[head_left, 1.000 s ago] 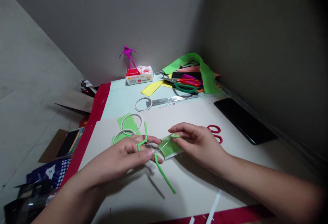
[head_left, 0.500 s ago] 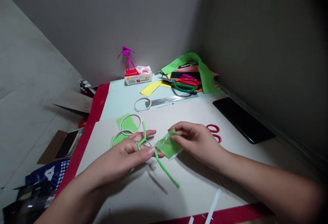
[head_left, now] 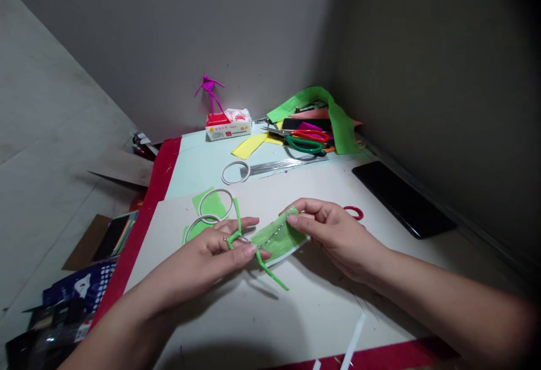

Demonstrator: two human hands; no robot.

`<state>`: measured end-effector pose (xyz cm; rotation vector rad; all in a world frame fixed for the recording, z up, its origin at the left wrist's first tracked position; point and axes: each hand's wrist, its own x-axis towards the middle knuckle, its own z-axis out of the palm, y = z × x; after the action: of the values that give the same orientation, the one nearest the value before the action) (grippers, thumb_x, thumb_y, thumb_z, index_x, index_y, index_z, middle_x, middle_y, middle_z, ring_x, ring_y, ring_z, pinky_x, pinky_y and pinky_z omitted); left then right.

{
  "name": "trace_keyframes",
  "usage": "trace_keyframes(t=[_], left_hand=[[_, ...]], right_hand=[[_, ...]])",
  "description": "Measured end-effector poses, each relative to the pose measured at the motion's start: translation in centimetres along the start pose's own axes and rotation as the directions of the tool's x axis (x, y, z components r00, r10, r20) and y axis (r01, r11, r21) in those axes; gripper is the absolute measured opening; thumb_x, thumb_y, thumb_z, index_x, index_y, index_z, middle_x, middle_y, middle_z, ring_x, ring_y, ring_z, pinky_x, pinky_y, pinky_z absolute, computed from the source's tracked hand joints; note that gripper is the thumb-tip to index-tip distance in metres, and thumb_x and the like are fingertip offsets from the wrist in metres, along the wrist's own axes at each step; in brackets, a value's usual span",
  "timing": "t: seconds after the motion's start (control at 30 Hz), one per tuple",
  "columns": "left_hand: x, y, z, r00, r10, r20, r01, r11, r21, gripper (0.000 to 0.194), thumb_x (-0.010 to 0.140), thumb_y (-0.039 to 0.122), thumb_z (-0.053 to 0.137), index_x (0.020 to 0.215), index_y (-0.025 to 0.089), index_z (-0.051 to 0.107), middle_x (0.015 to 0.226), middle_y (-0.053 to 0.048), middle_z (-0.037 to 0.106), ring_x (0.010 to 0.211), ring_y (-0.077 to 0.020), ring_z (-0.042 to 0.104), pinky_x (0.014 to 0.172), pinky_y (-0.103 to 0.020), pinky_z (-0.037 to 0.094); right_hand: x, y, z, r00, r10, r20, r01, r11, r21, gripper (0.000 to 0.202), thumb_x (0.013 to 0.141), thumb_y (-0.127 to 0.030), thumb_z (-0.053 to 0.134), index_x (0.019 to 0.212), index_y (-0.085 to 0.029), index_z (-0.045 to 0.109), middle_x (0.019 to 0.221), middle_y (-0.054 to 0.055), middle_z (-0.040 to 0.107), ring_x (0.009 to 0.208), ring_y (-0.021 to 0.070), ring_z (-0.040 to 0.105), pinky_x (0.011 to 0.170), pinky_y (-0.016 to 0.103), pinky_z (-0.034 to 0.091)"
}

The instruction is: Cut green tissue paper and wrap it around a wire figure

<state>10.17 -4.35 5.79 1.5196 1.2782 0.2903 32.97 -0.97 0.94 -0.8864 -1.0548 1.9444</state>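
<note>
My left hand (head_left: 224,251) pinches a green wrapped wire figure (head_left: 270,275), whose thin limbs stick out above and below the fingers. From it a bare twisted wire (head_left: 274,233) runs right across a green paper piece (head_left: 282,241). My right hand (head_left: 327,229) pinches the upper right end of that paper and the wire between thumb and fingers. Red scissor handles (head_left: 354,212) show partly behind my right hand. Left of the hands, white tape rings (head_left: 216,190) lie on green paper squares (head_left: 208,199).
A magenta wire figure (head_left: 208,86) stands on a tissue pack (head_left: 229,126) at the back. Scissors (head_left: 304,144), coloured paper (head_left: 344,127) and straight wires (head_left: 279,165) lie before the wall. A black phone (head_left: 401,198) lies right; another ring (head_left: 235,172) sits mid-table.
The green paper is turned and spread flatter under the twisted wire, its right end raised. My right hand has shifted slightly, covering more of the red handles. The figure's lower limb has tilted up.
</note>
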Motion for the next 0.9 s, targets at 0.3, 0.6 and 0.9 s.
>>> trace_keyframes(t=[0.3, 0.6, 0.9], left_hand=[[0.17, 0.32, 0.33, 0.997, 0.028, 0.078, -0.015, 0.987, -0.16, 0.036, 0.089, 0.044, 0.053, 0.094, 0.018, 0.077, 0.103, -0.008, 0.07, 0.094, -0.0208, 0.058, 0.086, -0.031, 0.039], [0.05, -0.1, 0.33, 0.995, -0.075, 0.064, 0.084, 0.984, -0.158, 0.045, 0.084, 0.051, 0.054, 0.096, 0.015, 0.077, 0.084, -0.006, 0.068, 0.069, -0.014, 0.046, 0.062, -0.026, 0.032], [0.16, -0.32, 0.33, 0.994, -0.087, 0.068, 0.097, 0.981, -0.166, 0.05, 0.084, 0.055, 0.054, 0.094, 0.011, 0.076, 0.062, 0.002, 0.044, 0.057, -0.0098, 0.026, 0.053, -0.026, 0.018]], right_hand=[[-0.3, -0.3, 0.13, 0.999, 0.021, -0.03, -0.022, 1.0, -0.01, 0.015, 0.077, -0.028, 0.072, 0.087, -0.017, 0.073, 0.077, 0.001, 0.071, 0.068, 0.0095, 0.062, 0.067, 0.021, 0.045], [-0.38, -0.24, 0.05, 1.0, 0.02, -0.015, -0.02, 1.0, -0.021, 0.015, 0.077, -0.028, 0.072, 0.088, -0.018, 0.074, 0.076, 0.001, 0.071, 0.068, 0.0093, 0.061, 0.066, 0.021, 0.045], [-0.51, -0.42, 0.18, 0.999, 0.031, -0.009, -0.031, 1.0, 0.007, 0.014, 0.077, -0.027, 0.072, 0.087, -0.018, 0.074, 0.075, 0.001, 0.071, 0.067, 0.0088, 0.061, 0.066, 0.02, 0.045]])
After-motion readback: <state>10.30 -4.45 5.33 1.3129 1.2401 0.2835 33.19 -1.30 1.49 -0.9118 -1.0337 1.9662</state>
